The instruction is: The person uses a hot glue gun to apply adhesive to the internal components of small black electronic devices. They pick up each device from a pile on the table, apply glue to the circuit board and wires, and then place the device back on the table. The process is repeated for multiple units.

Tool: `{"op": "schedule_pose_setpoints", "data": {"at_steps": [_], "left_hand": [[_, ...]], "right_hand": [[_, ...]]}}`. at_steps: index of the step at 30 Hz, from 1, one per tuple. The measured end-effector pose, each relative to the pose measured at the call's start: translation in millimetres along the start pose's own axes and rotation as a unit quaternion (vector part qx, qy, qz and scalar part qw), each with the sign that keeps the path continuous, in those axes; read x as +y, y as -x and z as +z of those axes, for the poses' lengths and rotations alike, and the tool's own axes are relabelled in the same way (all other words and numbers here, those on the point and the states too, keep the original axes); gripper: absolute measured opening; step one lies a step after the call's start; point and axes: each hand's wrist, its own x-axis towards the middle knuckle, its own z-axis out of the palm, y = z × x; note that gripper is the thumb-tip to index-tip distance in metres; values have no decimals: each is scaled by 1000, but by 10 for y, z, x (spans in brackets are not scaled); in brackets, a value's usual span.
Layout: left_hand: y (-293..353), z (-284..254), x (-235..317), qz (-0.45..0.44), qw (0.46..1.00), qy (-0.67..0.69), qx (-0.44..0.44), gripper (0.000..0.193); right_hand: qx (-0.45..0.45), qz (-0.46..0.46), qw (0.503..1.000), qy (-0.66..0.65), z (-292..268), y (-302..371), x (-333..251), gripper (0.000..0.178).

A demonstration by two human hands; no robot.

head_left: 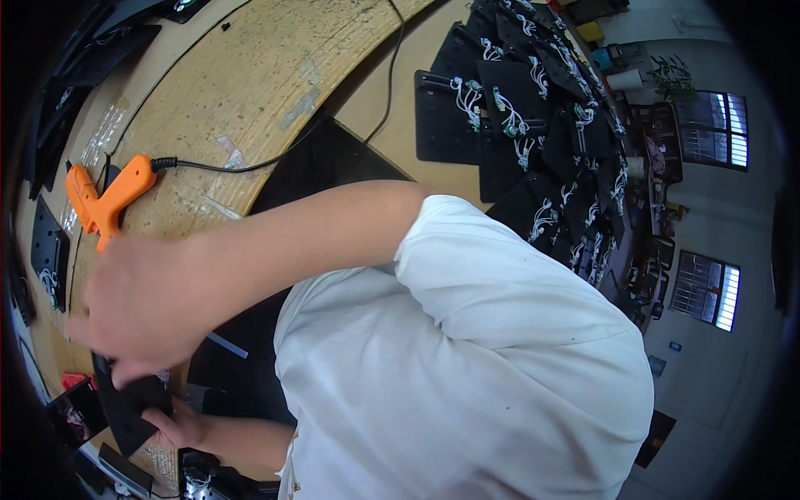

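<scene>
My left hand (177, 423), low in the view, grips the edge of a flat black panel (133, 412) with thumb and fingers. My right hand (146, 304) is blurred and hangs over the panel's upper end. Its fingers point down toward the panel, but whether they hold anything cannot be made out. An orange glue gun (121, 197) with a black cord lies on the worktable (208, 100), just above my right hand in the view. The right hand and wrist hide part of the tabletop.
Many black panels (446, 117) with white wires lie in a large overlapping pile at upper right. Another wired black panel (50, 242) rests left of the glue gun. The gun's cord (275, 160) crosses the worn table edge. Barred windows (708, 287) are on the far wall.
</scene>
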Motion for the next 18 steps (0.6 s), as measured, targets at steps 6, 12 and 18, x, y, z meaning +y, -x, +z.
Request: {"op": "schedule_pose_setpoints", "data": {"at_steps": [6, 12, 18], "left_hand": [[-73, 305, 238, -76, 991, -20, 112, 36], [-107, 533, 510, -51, 998, -35, 5, 24], [-100, 533, 527, -29, 999, -29, 22, 23]], "right_hand": [[-52, 135, 962, 231, 70, 71, 538, 46], [-88, 47, 938, 331, -5, -220, 661, 46], [-166, 1, 930, 327, -37, -726, 812, 31]]}}
